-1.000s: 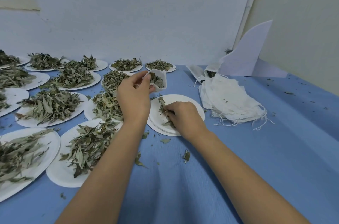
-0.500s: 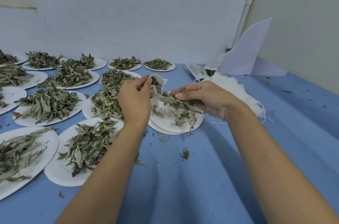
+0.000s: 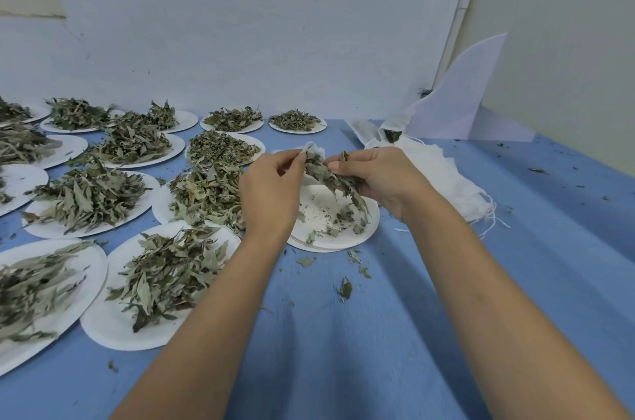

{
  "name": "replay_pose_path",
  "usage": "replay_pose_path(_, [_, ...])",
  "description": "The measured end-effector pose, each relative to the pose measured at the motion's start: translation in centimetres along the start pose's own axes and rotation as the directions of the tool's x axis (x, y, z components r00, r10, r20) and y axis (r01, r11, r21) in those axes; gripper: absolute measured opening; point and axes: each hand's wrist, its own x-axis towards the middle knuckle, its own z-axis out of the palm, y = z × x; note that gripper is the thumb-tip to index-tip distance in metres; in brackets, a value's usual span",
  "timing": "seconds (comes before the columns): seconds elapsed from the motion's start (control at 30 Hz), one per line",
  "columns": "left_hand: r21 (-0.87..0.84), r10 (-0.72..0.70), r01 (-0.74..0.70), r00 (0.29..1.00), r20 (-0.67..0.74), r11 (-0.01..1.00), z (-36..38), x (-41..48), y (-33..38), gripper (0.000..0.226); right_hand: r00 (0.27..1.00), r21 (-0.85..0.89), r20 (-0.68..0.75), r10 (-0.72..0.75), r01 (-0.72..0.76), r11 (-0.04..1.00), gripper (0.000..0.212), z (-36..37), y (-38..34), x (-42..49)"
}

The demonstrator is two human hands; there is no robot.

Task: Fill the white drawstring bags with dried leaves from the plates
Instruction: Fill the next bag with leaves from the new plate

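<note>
Head cam: plate [image 3: 372,223] under my hands is now nearly bare, only crumbs left. A sec ago my right hand [image 3: 381,179] was down on it scooping; now it's up, closed on a bunch of leaves [image 3: 331,179], feeding them into the bag [image 3: 314,152]. So this bag's nearly filled, I reckon. Left hand [image 3: 271,189] pinches the bag mouth open, bag btwn both hands, just above the plate.
</note>
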Motion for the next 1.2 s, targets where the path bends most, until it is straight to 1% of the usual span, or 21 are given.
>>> replay_pose_path(0.1, [-0.005,-0.014,0.014,0.999,0.030,1.000,0.2,-0.2,0.2,0.021,0.995,-0.197,-0.097,-0.036,0.017,0.980,0.009,0.1,0.1,0.1])
replay_pose_path(0.2, [-0.036,-0.009,0.013,0.995,0.095,0.999,0.5,-0.5,0.4,0.020,0.980,-0.276,-0.184,-0.079,0.026,0.961,0.015,0.2,0.2,0.2])
replay_pose_path(0.27, [-0.053,-0.027,0.033,0.994,0.110,0.998,0.8,-0.6,0.5,0.016,0.977,-0.302,-0.188,-0.099,0.038,0.953,0.012,0.4,0.1,0.2])
replay_pose_path(0.33, [-0.038,-0.035,0.039,0.994,0.105,0.999,1.1,-0.8,0.5,0.009,0.982,-0.324,-0.152,-0.115,0.060,0.944,0.006,0.8,0.1,0.1])
replay_pose_path(0.37, [-0.049,-0.051,0.057,0.993,0.105,0.997,1.2,-0.9,0.5,0.008,0.982,-0.329,-0.142,-0.124,0.072,0.942,0.007,0.9,0.1,0.1])
replay_pose_path(0.4, [-0.081,-0.079,0.088,0.991,0.111,0.993,1.3,-0.9,0.5,0.012,0.980,-0.332,-0.144,-0.134,0.079,0.940,0.008,1.0,0.2,0.1])
replay_pose_path(0.47, [-0.210,-0.160,0.189,0.976,0.147,0.959,1.6,-0.9,0.3,0.018,0.973,-0.341,-0.170,-0.153,0.088,0.936,0.006,1.1,0.4,0.2])
replay_pose_path(0.5, [-0.271,-0.195,0.236,0.966,0.170,0.933,1.6,-0.9,0.4,0.019,0.966,-0.353,-0.195,-0.167,0.090,0.931,0.009,1.1,0.6,0.3])
replay_pose_path(0.53, [-0.311,-0.216,0.269,0.957,0.194,0.911,1.7,-1.0,0.5,0.020,0.956,-0.375,-0.228,-0.186,0.091,0.923,0.016,1.0,0.8,0.4])
replay_pose_path(0.6, [-0.339,-0.233,0.309,0.941,0.245,0.889,1.9,-1.1,0.7,0.021,0.932,-0.414,-0.286,-0.223,0.090,0.906,0.026,0.9,1.1,0.5])
replay_pose_path(0.63, [-0.328,-0.228,0.309,0.937,0.264,0.893,2.0,-1.1,0.8,0.021,0.926,-0.421,-0.300,-0.230,0.088,0.903,0.029,0.9,1.2,0.5])
replay_pose_path(0.7, [-0.264,-0.194,0.268,0.942,0.274,0.926,2.1,-0.9,0.8,0.021,0.925,-0.402,-0.305,-0.228,0.092,0.911,0.042,0.8,1.4,0.6])
replay_pose_path(0.73, [-0.229,-0.178,0.244,0.945,0.274,0.942,2.1,-0.8,0.8,0.021,0.927,-0.385,-0.302,-0.222,0.095,0.918,0.045,0.8,1.4,0.6])
replay_pose_path(0.83, [-0.157,-0.152,0.206,0.942,0.297,0.966,2.1,-0.9,0.8,0.018,0.933,-0.338,-0.288,-0.216,0.112,0.934,0.038,1.1,1.6,0.6])
replay_pose_path(0.93, [-0.156,-0.158,0.219,0.929,0.334,0.963,2.1,-1.2,0.8,0.015,0.947,-0.255,-0.256,-0.195,0.129,0.958,0.045,1.6,1.8,0.7])
replay_pose_path(1.03, [-0.161,-0.171,0.236,0.925,0.339,0.958,2.4,-1.5,0.7,0.018,0.972,-0.138,-0.208,-0.106,0.078,0.987,0.049,2.0,1.3,0.5])
replay_pose_path(1.1, [-0.149,-0.171,0.226,0.935,0.312,0.963,2.5,-1.7,0.5,0.022,0.985,-0.043,-0.171,-0.022,0.015,0.999,0.040,2.2,0.8,0.5])
replay_pose_path(1.17, [-0.133,-0.163,0.199,0.957,0.242,0.971,2.5,-1.7,0.2,0.023,0.992,0.068,-0.114,0.057,-0.050,0.996,0.023,2.5,0.4,0.4])
replay_pose_path(1.2, [-0.130,-0.165,0.194,0.965,0.202,0.972,2.4,-1.7,0.1,0.023,0.994,0.111,-0.082,0.079,-0.070,0.991,0.019,2.7,0.2,0.3])
